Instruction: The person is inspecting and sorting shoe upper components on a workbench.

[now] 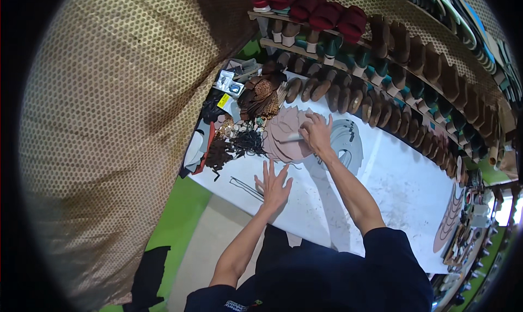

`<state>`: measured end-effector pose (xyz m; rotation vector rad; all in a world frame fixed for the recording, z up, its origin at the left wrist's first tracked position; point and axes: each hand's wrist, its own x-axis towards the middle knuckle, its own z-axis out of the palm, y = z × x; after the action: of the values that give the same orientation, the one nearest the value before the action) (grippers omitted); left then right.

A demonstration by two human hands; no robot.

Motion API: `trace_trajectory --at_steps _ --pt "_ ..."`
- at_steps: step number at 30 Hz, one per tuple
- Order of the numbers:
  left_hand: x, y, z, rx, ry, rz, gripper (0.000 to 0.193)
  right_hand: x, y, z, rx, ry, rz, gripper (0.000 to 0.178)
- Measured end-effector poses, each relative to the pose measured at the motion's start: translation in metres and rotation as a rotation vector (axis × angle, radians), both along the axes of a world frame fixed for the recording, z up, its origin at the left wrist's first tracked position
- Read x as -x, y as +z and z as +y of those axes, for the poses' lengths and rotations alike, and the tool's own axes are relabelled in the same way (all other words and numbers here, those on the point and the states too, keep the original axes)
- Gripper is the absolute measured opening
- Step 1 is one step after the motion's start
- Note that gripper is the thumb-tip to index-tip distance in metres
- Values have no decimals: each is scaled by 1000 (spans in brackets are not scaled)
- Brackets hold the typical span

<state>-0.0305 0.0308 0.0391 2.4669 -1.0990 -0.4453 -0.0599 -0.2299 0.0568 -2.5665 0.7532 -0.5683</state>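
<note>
Nearest, the left hand [274, 185] is held with fingers spread at the smooth white table's [392, 184] edge, beside thin, bent dark strips [246, 187]. Well apart, the right hand [317, 132] is curled over a fanned pile of thin pink pieces [283, 127]; whether any is gripped cannot be told. Beyond curved grey pieces [355, 148], rounded brown shoe forms [344, 97] are lined up.

Right edge of the pink pieces [284, 122] partly hidden behind the right hand [317, 135] (its grip unclear).
</note>
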Motion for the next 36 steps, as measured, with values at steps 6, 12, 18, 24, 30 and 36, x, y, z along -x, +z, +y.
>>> trace_trajectory --at_steps 6,12,18,24,30,36 --pt "-24 -9 -46 -7 -27 -37 60 -3 8 -4 -55 126 49 19" --pt "-33 -19 -35 111 -171 -39 61 19 -7 14 66 248 225 18" --pt "-47 -26 -49 171 -512 -55 62 2 -3 11 -36 87 160 16" --pt "-58 -25 -64 -151 -567 12 63 -29 21 7 91 -134 56 19" --pt "-66 -23 -64 -128 -597 23 70 -29 94 -25 165 -244 -121 19" --pt "-71 -26 -63 -156 -631 16 72 26 165 -23 349 -321 -226 19"
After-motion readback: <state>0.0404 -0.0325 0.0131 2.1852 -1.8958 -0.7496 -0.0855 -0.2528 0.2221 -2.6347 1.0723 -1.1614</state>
